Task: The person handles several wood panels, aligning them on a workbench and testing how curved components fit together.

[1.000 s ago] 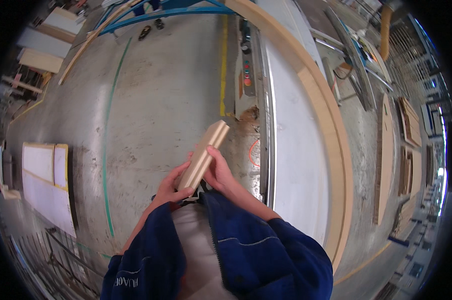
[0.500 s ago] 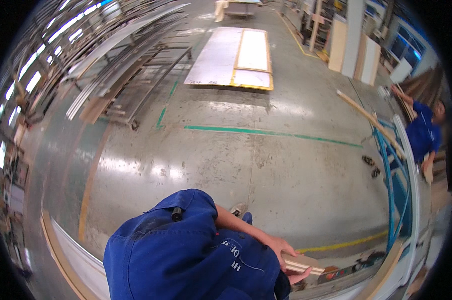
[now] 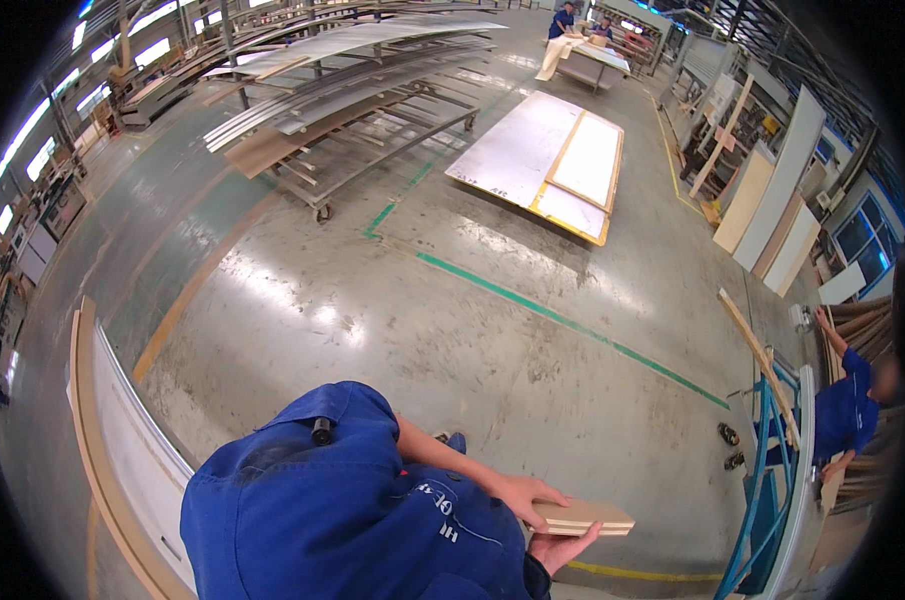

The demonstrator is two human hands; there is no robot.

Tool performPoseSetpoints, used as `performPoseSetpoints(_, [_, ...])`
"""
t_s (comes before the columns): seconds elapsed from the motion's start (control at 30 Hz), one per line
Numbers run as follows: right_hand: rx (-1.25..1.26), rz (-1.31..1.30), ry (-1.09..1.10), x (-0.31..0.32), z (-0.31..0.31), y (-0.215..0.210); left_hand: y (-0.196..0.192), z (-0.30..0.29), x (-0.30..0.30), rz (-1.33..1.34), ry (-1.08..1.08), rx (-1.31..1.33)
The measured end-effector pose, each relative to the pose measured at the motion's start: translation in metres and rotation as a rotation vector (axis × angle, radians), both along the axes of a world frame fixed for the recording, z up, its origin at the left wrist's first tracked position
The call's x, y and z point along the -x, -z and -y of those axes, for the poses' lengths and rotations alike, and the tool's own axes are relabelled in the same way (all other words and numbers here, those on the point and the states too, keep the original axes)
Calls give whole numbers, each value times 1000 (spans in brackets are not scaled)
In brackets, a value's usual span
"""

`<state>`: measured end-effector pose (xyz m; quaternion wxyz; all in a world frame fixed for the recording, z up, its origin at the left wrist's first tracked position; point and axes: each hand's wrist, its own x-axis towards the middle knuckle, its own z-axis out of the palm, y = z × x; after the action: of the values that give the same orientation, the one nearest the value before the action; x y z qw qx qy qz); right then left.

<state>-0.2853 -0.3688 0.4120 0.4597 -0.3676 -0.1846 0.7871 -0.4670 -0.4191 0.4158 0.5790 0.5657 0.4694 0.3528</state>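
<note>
The left hand (image 3: 524, 496) and right hand (image 3: 564, 548) hold the wooden block (image 3: 584, 514), likely stiff and fairly light; grasp along its long edges.

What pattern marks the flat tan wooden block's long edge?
The flat tan wooden block has lengthwise pale and darker stripes there; best in the head view.

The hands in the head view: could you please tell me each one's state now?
Left hand: holding the wooden piece.
Right hand: holding the same wooden piece.
</note>
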Motion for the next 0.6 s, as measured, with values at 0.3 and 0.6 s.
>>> performPoseSetpoints(0.3, [24,79,-24,105,50,4,-2,60,116,-44,126,4])
performPoseSetpoints(0.6, [63,113,-18,317,146,-11,37,146,418,-155,-75,53])
